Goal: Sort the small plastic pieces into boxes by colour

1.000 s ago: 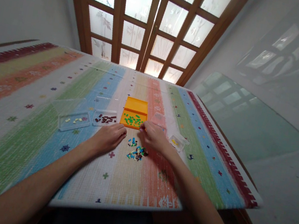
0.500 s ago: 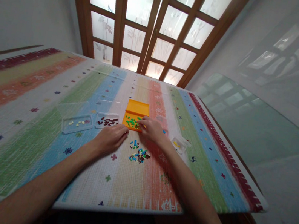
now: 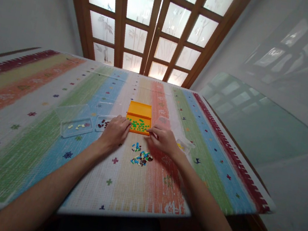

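Observation:
An orange box lies with its lid laid back on the table, and several small green building bricks are spread inside it. At the box's left edge, my left hand has its fingers closed against the side. My right hand pinches the front right corner. Nearer to me is a loose pile of mixed blue, brown, green and pale bricks. My left hand partly hides a clear tray of dark brown bricks.
Farther left stands a clear tray with a few pale bricks. Beyond my right hand is a clear container with yellow pieces, partly hidden. A striped cloth covers the table, whose front edge runs below my forearms.
My right hand has withdrawn from among the green bricks to the box's right corner. My left hand has moved up to its left edge, now covering more of the brown bricks' tray.

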Available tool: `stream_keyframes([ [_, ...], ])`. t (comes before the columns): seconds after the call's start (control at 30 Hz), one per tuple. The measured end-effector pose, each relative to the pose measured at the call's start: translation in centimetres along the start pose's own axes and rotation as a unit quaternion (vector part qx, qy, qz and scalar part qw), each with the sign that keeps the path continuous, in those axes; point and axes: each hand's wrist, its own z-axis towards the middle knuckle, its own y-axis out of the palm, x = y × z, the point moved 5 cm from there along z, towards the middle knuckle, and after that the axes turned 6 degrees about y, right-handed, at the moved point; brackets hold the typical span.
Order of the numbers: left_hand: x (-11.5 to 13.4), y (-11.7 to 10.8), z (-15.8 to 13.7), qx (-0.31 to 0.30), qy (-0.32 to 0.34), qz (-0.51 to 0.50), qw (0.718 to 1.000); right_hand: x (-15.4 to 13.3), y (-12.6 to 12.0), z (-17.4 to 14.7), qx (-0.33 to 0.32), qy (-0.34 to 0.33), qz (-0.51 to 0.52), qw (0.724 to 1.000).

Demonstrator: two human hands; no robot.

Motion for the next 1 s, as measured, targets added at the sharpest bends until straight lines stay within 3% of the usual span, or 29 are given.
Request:
stream_keyframes([
  [0.27,-0.9,-0.1,0.0,0.02,-0.008,-0.003,1.0,-0.2,-0.1,-0.2,-0.011,0.002,0.002,1.0],
  [0.5,-0.9,-3.0,-0.8,0.062,-0.008,-0.085,0.994,-0.5,-0.1,-0.7,-0.057,-0.02,0.03,0.998],
  [0.67,1.4,-2.9,-1.9,-0.009,0.061,-0.158,0.985,-1.3,0.6,-1.8,-0.136,-0.024,0.068,0.988],
  [0.8,2.8,-1.8,-2.4,-0.063,0.076,-0.189,0.977,-1.9,1.1,-2.1,-0.143,-0.034,0.063,0.987],
  [1.0,4.3,-1.4,-2.8,-0.083,0.108,-0.248,0.959,-2.5,1.3,-1.9,-0.149,-0.056,0.075,0.984],
])
